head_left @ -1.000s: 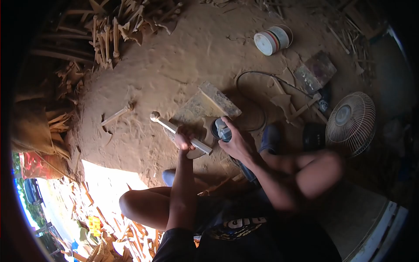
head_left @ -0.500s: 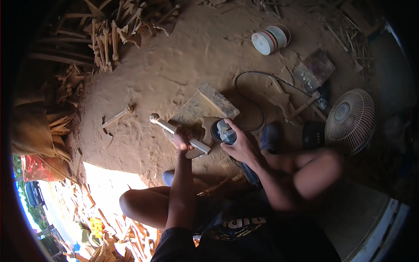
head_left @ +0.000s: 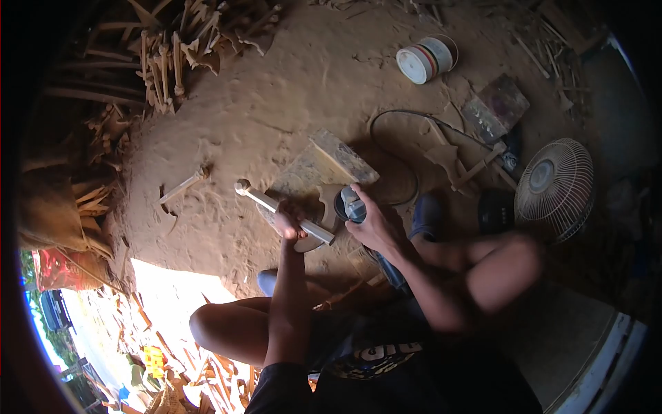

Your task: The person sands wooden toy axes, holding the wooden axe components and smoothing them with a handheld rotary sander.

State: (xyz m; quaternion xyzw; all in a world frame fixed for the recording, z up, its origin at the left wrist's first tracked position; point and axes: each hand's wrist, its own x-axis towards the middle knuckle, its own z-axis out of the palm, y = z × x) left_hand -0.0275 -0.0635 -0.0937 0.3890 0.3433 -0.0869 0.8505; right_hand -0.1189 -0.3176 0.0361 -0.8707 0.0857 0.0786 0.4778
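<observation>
My left hand [head_left: 288, 219] is closed around the middle of a pale wooden leg [head_left: 258, 197], square along its shaft with a rounded knob at the far left end. It slants down to the right, over a round flat piece partly hidden below it. My right hand [head_left: 376, 230] grips the head of an angle grinder [head_left: 353, 207], whose dark disc side faces left towards the wood. A small gap separates the grinder from the leg's near end. Beyond both hands lies a worn wooden block [head_left: 345, 157] on the sandy ground.
Another wooden leg [head_left: 185, 185] lies at left. Piles of wooden pieces [head_left: 165, 69] fill the far left. A white bucket [head_left: 417, 63] lies on its side at the back. To the right are a fan [head_left: 554, 183], a dark box [head_left: 496, 109] and a looping power cable [head_left: 376, 131].
The grinder has turned slightly in my right hand, showing its head from a different angle. The wooden leg has barely shifted in my left hand.
</observation>
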